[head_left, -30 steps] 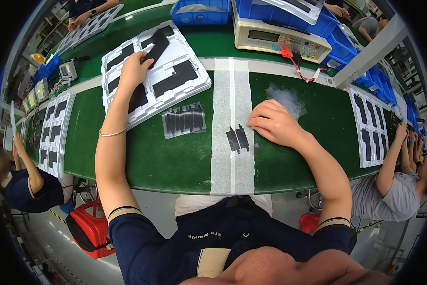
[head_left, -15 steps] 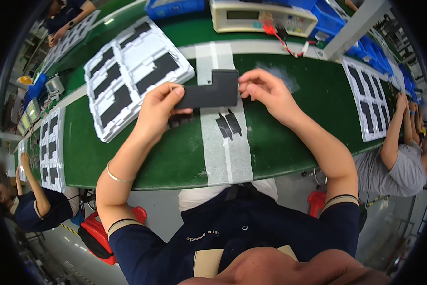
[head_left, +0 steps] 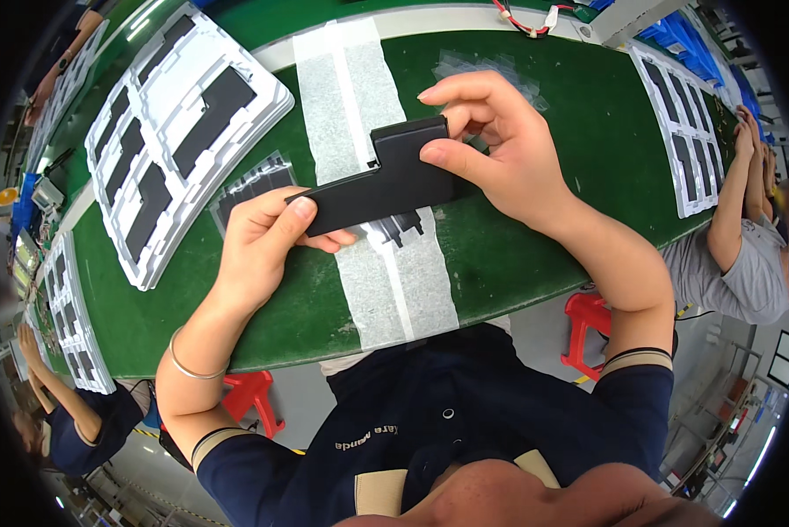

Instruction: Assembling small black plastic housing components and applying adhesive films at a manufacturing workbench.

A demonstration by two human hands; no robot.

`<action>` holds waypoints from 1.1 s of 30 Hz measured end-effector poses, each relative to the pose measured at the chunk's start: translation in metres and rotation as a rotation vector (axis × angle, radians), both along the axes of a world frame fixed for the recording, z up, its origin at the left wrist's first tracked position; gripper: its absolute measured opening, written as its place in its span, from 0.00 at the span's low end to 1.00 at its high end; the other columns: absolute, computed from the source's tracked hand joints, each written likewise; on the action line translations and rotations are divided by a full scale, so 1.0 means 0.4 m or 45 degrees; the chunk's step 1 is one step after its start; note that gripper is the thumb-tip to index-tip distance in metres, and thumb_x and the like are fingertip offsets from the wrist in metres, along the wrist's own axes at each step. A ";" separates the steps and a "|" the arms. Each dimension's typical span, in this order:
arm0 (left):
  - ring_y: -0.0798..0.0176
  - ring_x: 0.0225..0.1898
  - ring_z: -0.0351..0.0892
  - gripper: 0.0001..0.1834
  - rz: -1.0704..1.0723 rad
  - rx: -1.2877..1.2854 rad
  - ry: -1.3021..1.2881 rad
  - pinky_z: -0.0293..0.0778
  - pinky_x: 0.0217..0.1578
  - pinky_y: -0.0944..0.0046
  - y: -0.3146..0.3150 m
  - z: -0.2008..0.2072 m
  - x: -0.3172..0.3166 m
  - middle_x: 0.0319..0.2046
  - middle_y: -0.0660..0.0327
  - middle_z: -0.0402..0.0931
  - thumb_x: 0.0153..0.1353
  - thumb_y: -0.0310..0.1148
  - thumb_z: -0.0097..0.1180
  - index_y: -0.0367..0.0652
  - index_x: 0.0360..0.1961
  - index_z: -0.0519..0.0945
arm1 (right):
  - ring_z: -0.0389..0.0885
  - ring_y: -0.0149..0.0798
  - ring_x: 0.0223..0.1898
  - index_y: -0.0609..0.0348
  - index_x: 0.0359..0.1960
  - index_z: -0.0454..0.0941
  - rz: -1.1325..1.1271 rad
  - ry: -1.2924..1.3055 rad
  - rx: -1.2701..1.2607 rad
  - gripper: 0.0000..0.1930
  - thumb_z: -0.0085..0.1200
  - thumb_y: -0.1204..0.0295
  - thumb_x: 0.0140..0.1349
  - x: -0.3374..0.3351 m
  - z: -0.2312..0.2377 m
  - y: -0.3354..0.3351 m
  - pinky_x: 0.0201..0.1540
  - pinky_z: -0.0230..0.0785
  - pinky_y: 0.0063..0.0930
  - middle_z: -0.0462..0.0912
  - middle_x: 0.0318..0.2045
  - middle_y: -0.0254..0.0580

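A flat black L-shaped piece (head_left: 394,180), which looks like a battery pack, is held tilted above the table, its right end higher. My left hand (head_left: 258,233) pinches its left end, thumb on top and fingers beneath. At the right end my right hand (head_left: 517,149) is closed on the edge, thumb on the near face, the index finger raised above it. Below the piece, black adhesive-like strips (head_left: 403,228) lie on a white paper band (head_left: 368,303), partly hidden. Beside my left hand is a clear sheet (head_left: 258,180) with dark strips.
A stacked white tray (head_left: 276,104) with black pieces lies left on the green table (head_left: 517,237). Clear films (head_left: 526,83) lie beyond my right hand. Another white tray (head_left: 676,136) is at right, near a co-worker's arms (head_left: 740,158). A red stool (head_left: 583,329) stands below the edge.
My right hand has come onto the right end of the black piece, which is now tilted. The view has shifted, showing the clear sheet beside my left hand more plainly.
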State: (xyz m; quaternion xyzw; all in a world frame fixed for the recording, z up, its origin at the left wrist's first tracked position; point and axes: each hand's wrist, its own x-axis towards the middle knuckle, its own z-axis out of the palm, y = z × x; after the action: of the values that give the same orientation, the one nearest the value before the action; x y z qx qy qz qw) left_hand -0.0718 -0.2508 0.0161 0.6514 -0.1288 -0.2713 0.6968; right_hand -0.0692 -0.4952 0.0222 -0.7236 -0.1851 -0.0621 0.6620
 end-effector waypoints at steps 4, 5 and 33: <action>0.63 0.29 0.78 0.17 -0.019 -0.043 -0.046 0.75 0.32 0.68 0.011 -0.002 0.001 0.28 0.50 0.77 0.64 0.35 0.41 0.29 0.35 0.75 | 0.67 0.22 0.23 0.59 0.38 0.72 0.020 -0.170 -0.023 0.14 0.60 0.77 0.49 0.008 -0.011 0.004 0.28 0.65 0.16 0.70 0.20 0.29; 0.63 0.29 0.78 0.17 -0.008 -0.059 -0.051 0.75 0.32 0.68 0.009 0.000 0.000 0.27 0.50 0.77 0.65 0.35 0.40 0.29 0.34 0.75 | 0.67 0.22 0.23 0.59 0.38 0.72 0.021 -0.167 -0.023 0.14 0.60 0.77 0.49 0.010 -0.012 0.006 0.28 0.65 0.16 0.70 0.20 0.29; 0.66 0.29 0.77 0.14 0.033 -0.028 -0.087 0.72 0.33 0.70 0.007 0.003 0.001 0.26 0.54 0.77 0.64 0.33 0.42 0.30 0.33 0.75 | 0.73 0.29 0.39 0.62 0.42 0.74 0.224 0.035 -0.299 0.12 0.52 0.76 0.56 0.012 0.022 -0.012 0.42 0.65 0.22 0.75 0.40 0.39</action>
State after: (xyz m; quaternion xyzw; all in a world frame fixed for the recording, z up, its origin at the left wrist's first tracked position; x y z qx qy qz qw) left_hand -0.0716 -0.2482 0.0173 0.6543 -0.1470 -0.2384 0.7024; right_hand -0.0643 -0.5000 0.0309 -0.7780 -0.2446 0.0281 0.5780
